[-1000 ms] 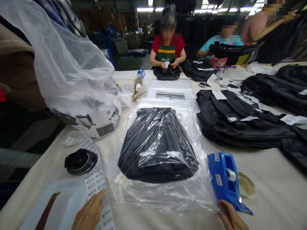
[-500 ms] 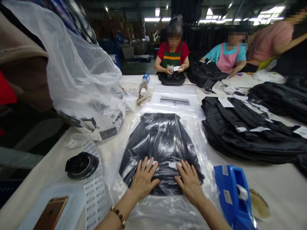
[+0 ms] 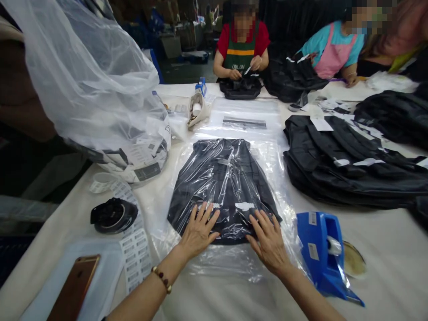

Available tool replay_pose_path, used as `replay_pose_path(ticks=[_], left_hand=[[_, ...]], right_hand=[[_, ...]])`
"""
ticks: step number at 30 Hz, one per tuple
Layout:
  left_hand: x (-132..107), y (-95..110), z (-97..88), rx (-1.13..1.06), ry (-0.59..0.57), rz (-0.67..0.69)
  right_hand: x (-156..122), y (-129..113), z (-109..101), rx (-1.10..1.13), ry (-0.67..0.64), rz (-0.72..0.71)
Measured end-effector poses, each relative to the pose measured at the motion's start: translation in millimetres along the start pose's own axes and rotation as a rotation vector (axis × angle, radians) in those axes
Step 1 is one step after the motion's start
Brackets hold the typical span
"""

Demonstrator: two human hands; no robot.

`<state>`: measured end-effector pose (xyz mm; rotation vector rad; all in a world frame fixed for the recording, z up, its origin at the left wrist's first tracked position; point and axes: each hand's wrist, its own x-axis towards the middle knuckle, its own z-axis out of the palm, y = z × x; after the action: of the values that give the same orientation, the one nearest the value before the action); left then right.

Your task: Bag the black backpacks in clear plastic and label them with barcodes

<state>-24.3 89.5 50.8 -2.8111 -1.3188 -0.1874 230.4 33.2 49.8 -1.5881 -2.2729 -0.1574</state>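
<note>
A black backpack (image 3: 222,178) lies flat inside a clear plastic bag (image 3: 227,263) on the table before me. My left hand (image 3: 199,227) rests on the near left part of the bag, palm down with fingers spread. Level with it on the near right part is my right hand (image 3: 268,238), also flat with its fingers apart. Both press on the plastic over the backpack and grip nothing. Two white patches show under the plastic near my fingertips. Beyond the backpack lie more flat clear bags (image 3: 247,109).
On the right are a blue tape dispenser (image 3: 317,249) and stacked black backpacks (image 3: 341,178). To the left stand a large translucent sack (image 3: 133,111), a label strip (image 3: 135,254), a black tape roll (image 3: 113,215) and a phone (image 3: 75,287). Co-workers (image 3: 242,49) sit across the table.
My view has tipped downward, so the table things appear higher. Both hands stay flat on the bag and the plastic looks smoother over the backpack. The co-worker opposite has moved their hands.
</note>
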Motion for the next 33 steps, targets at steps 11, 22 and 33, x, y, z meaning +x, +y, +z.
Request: replay_pose_path(ticks=[11,22,33], left_hand=[[-9,12,13.4,0.03,0.015,0.201],[-20,14,3.4,0.03,0.087,0.267],[-71,29,19.6,0.007,-0.029,0.408]], right_hand=[[-42,-26,30,0.032,0.117,-0.053],[-59,-10,-15,0.046,0.09,-0.013],[-91,3,-10,-0.027,-0.172,-0.293]])
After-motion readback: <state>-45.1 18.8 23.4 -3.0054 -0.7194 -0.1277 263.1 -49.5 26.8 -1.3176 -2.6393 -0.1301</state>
